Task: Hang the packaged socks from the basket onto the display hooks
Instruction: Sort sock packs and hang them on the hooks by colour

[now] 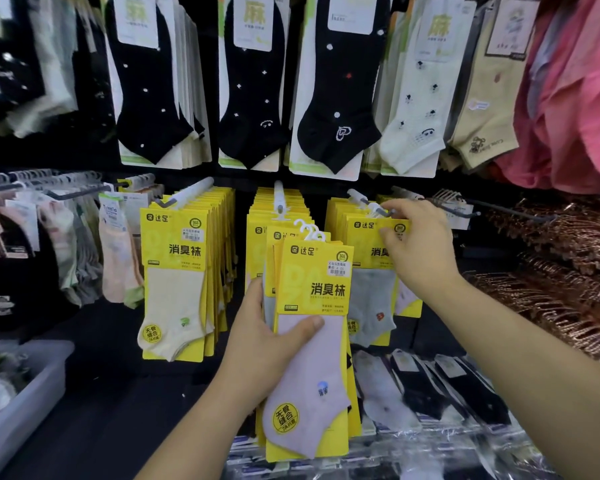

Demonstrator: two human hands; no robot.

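Packs (pixel 314 299), abt 3 by their white plastic hangers: flat yellow card, soft pale socks. Left hand (pixel 267 344) clamps them, thumb across front, before rack's mid row. Right hand (pixel 420 244) pinches top of 1 grey pack (pixel 371 292) at right peg (pixel 361 199) tip. 3 yellow rows hang. Clear plastic basket (pixel 39 386) bottom-left.

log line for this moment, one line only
left hand: grips stack of yellow sock packs | right hand: pinches grey sock pack top at display hook

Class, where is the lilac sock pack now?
Head view, lower centre: the lilac sock pack fronts a stack in the left hand, before the middle hook.
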